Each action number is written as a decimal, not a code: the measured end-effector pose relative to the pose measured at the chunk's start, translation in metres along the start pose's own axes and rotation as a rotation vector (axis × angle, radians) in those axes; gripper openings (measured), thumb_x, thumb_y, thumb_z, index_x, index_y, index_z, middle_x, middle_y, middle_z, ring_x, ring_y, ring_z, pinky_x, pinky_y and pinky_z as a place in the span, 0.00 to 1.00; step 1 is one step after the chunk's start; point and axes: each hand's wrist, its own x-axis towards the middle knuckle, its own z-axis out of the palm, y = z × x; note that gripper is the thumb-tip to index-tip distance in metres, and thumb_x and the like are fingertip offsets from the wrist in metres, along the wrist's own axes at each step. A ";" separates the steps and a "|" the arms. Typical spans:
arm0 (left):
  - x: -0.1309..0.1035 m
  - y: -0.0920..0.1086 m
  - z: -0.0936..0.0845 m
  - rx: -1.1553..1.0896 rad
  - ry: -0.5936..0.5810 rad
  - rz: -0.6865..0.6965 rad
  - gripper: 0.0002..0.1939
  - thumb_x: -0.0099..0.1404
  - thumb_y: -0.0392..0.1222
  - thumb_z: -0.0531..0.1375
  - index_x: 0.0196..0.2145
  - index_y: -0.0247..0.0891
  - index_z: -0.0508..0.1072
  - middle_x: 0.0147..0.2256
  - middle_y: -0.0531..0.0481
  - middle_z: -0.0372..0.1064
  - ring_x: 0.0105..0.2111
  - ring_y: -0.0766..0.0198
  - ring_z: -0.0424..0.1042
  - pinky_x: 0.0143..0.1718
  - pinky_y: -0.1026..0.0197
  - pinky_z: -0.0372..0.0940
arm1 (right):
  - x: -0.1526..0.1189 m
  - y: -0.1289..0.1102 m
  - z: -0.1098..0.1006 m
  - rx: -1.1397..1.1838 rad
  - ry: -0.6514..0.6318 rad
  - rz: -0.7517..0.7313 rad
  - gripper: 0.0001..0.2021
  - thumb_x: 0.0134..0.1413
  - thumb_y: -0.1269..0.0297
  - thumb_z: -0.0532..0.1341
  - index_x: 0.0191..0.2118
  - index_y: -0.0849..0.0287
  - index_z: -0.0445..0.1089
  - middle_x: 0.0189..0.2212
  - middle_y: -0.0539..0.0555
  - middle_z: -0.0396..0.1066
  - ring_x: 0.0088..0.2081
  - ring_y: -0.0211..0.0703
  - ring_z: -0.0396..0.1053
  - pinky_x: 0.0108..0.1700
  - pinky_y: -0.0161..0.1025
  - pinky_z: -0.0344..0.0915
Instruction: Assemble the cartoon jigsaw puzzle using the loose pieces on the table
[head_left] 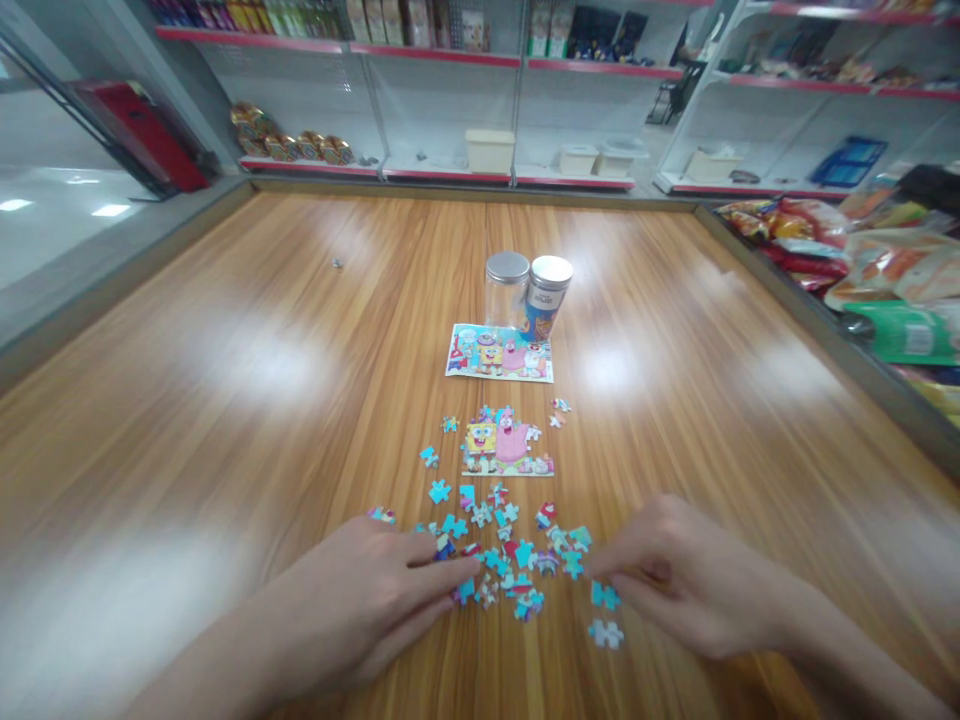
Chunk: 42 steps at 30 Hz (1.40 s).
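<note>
Loose jigsaw puzzle pieces (523, 554), many light blue, lie scattered between my hands. My left hand (382, 595) rests at their left side, open, its stretched fingers on some of the pieces. On the right, my right hand (679, 580) is closed, thumb and index fingertips drawn together at the edge of the pile; what they hold, if anything, is hidden. A light blue piece (605, 595) and a pale piece (606, 634) lie beside its thumb. Ahead is a partly joined puzzle (511, 442) of a yellow square character and a pink one.
Behind the joined part lies a printed picture sheet (499, 358). A clear jar (506, 292) with a silver lid and a labelled can (547, 298) stand at its back edge. Bagged snacks (892, 265) lie beyond the table's right edge. Store shelves (442, 110) line the back.
</note>
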 end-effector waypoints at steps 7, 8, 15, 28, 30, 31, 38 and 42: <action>0.004 0.013 0.001 -0.048 -0.082 0.036 0.24 0.69 0.35 0.56 0.61 0.50 0.65 0.39 0.51 0.76 0.33 0.58 0.77 0.30 0.59 0.69 | -0.015 0.003 -0.002 -0.004 -0.226 0.215 0.04 0.47 0.67 0.72 0.29 0.49 0.81 0.21 0.44 0.77 0.22 0.35 0.71 0.24 0.34 0.51; 0.006 0.015 0.002 -0.042 -0.095 0.042 0.26 0.68 0.35 0.57 0.62 0.50 0.65 0.39 0.52 0.76 0.33 0.57 0.78 0.30 0.58 0.69 | -0.013 0.004 0.005 -0.048 -0.210 0.231 0.04 0.46 0.62 0.74 0.27 0.51 0.80 0.20 0.45 0.76 0.22 0.36 0.70 0.23 0.34 0.48; 0.011 0.012 0.013 0.035 -0.093 0.008 0.26 0.69 0.34 0.57 0.62 0.48 0.64 0.41 0.50 0.78 0.34 0.54 0.79 0.32 0.56 0.72 | 0.013 0.001 0.036 -0.229 0.029 0.370 0.18 0.56 0.49 0.68 0.23 0.56 0.74 0.18 0.48 0.73 0.19 0.35 0.64 0.24 0.36 0.39; 0.017 0.012 0.011 0.043 -0.070 0.007 0.25 0.68 0.35 0.56 0.61 0.46 0.64 0.37 0.49 0.78 0.30 0.55 0.79 0.28 0.59 0.71 | 0.014 0.009 0.030 -0.154 0.097 0.269 0.15 0.62 0.58 0.64 0.26 0.58 0.70 0.22 0.47 0.70 0.23 0.35 0.64 0.28 0.35 0.47; 0.016 0.013 0.010 0.038 -0.046 0.010 0.23 0.69 0.35 0.55 0.61 0.46 0.65 0.36 0.50 0.78 0.29 0.56 0.79 0.28 0.60 0.70 | 0.017 0.010 0.035 -0.113 0.174 0.259 0.16 0.63 0.55 0.64 0.26 0.58 0.70 0.21 0.48 0.69 0.23 0.35 0.64 0.28 0.35 0.49; 0.015 0.012 0.011 0.039 -0.021 0.018 0.22 0.70 0.35 0.55 0.60 0.46 0.66 0.36 0.50 0.78 0.29 0.57 0.78 0.27 0.61 0.70 | 0.018 0.012 0.036 -0.074 0.225 0.255 0.16 0.64 0.55 0.63 0.27 0.58 0.71 0.21 0.48 0.69 0.23 0.35 0.64 0.28 0.34 0.51; 0.006 -0.033 0.022 -0.007 0.506 -0.081 0.13 0.73 0.37 0.56 0.51 0.42 0.76 0.39 0.47 0.76 0.35 0.62 0.75 0.34 0.63 0.67 | 0.034 0.040 0.038 0.221 0.571 0.407 0.15 0.65 0.54 0.59 0.32 0.60 0.74 0.24 0.51 0.72 0.25 0.38 0.67 0.29 0.33 0.61; 0.035 -0.089 0.018 -0.295 0.782 -0.375 0.10 0.69 0.41 0.59 0.39 0.36 0.80 0.28 0.51 0.73 0.27 0.68 0.69 0.30 0.66 0.62 | 0.059 0.064 0.034 0.199 0.689 0.356 0.16 0.64 0.53 0.60 0.32 0.60 0.73 0.21 0.49 0.68 0.22 0.36 0.62 0.26 0.34 0.57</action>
